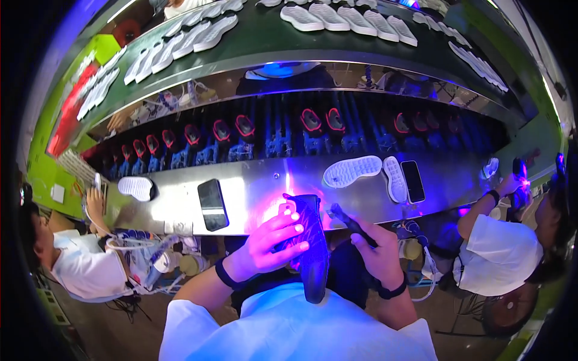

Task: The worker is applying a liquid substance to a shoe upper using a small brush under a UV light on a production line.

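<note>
The left hand [271,243] holds a dark, slender shoe with a smooth black toe [314,253], fingers splayed across its side, toe toward the wearer, at the near edge of the shiny metal tabletop [253,195]. The right hand [378,249] is closed around a dark-handled, brush-like tool [348,220], its tip just beside the shoe, with no contact visible. The step in hand seems to be brush work on the shoe; the next move would call for a steady left grip and a light, controlled stroke. Beyond the right hand lie two white, textured shoe soles [352,171] and a black-screened, pale-edged phone [412,182]. No writing is legible on shoe or tool.
</note>
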{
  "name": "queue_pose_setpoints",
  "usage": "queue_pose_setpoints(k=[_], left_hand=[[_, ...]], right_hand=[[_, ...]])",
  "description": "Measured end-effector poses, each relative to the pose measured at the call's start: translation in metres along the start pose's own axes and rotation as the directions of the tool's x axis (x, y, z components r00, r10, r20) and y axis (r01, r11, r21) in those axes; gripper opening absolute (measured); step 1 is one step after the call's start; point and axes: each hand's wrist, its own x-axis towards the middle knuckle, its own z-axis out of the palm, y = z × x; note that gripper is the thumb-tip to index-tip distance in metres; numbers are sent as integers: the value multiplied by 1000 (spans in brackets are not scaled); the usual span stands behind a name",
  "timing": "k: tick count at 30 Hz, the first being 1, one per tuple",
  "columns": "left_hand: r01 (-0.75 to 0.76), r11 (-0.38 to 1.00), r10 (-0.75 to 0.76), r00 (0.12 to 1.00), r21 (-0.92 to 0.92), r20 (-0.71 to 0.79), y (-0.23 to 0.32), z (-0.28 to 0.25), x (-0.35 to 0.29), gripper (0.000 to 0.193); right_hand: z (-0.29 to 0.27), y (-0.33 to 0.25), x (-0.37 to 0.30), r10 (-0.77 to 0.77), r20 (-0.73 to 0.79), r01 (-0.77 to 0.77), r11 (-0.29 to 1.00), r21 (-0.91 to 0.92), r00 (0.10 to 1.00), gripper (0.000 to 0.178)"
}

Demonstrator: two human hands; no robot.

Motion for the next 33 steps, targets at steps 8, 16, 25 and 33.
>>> queue_pose_setpoints(k=[8,16,25,33], left_hand=[[-111,988,99,989,110,107,17,-17,-5,39],[-95,979,66,985,183,159,2,-16,-14,43],[-49,987,18,979,150,205,-3,11,-2,45],[190,962,-218,966,194,138,0,27,-7,50]], right_hand=[[11,-10,-3,10,33,-10,1000,-14,999,43],[10,12,-44,227,228,-276,937,214,947,42],[-7,27,-18,295,251,-358,896,264,922,39],[-18,47,-35,231,274,-307,911,276,933,40]])
